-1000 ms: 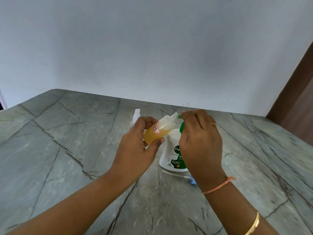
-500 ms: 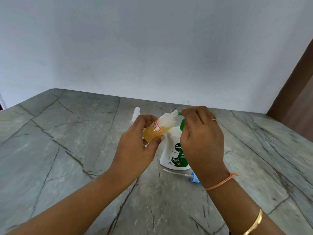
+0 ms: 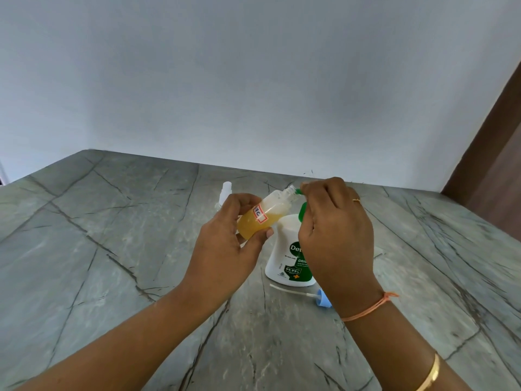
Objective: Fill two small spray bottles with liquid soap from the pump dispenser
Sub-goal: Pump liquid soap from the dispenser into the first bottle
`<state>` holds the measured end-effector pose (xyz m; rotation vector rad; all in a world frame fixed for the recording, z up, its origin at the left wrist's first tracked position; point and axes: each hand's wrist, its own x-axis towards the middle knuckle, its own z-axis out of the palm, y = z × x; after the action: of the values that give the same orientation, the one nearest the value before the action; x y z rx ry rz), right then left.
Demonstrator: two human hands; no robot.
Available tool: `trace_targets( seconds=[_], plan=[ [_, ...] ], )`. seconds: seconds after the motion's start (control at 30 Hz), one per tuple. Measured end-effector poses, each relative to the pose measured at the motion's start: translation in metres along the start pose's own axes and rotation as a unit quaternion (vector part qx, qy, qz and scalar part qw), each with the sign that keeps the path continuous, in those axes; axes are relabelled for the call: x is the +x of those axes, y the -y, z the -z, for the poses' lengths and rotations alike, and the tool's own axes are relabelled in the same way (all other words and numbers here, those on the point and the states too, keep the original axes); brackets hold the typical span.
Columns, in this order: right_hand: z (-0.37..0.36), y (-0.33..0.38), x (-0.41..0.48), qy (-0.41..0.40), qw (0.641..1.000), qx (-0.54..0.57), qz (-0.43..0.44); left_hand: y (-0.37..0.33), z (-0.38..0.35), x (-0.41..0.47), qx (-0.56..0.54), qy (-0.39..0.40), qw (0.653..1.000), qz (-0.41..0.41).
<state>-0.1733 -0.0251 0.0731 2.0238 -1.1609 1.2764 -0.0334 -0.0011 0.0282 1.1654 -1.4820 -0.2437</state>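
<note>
Spray bottle (image 3: 263, 218), first of two: held off the bench (image 3: 112, 249) in the left hand (image 3: 225, 249), with fingers and thumb wrapped round its lower body. It is tilted, its open neck raised to the right and meeting the green spout (image 3: 298, 190) of the pump dispenser (image 3: 284, 255). Amber liquid fills roughly the lower half; the upper part shows clear. A white label (image 3: 260, 215) with red edging faces the camera.

The right hand (image 3: 335, 235) sits curled over the pump head, which is largely hidden beneath it; whether it is pressing down cannot be told. The dispenser stands upright on the bench, directly below and behind that hand.

The removed sprayer top (image 3: 322, 298), blue with a dip tube, lies on the bench just in front of the dispenser.

The second spray bottle (image 3: 225, 191) stands upright beyond the left hand, cap fitted, and no amber liquid can be seen in it.

Assessment: filling of the first bottle is under way and about half complete. Outstanding items are topping it up, refitting its sprayer top, then uncapping, filling and closing the second bottle. Overall, the task is judged less than half done.
</note>
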Motion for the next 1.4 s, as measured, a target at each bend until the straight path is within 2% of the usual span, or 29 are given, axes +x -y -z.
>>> trace_targets(
  seconds=[0.43,0.6,1.0,1.13,1.4],
  plan=[
    [0.0039,-0.001,0.0019,0.013,1.0,0.009,-0.007,-0.0009,-0.0007,-0.0013,0.005,0.003,1.0,0.004],
    [-0.0014,-0.0016,-0.0021,-0.016,1.0,-0.004,0.013,-0.0008,-0.0006,-0.0001,0.007,0.003,1.0,0.008],
    [0.0031,-0.0016,0.0019,0.011,1.0,0.014,-0.009,-0.0023,-0.0011,-0.0024,-0.003,0.004,1.0,0.006],
    [-0.0006,0.0,0.0004,-0.013,1.0,-0.006,0.004,-0.0014,-0.0011,-0.0033,0.001,0.001,1.0,0.008],
    [0.0,0.0029,-0.0036,0.006,1.0,-0.013,-0.002,-0.0019,-0.0019,-0.0033,0.001,0.003,1.0,0.008]
  ],
)
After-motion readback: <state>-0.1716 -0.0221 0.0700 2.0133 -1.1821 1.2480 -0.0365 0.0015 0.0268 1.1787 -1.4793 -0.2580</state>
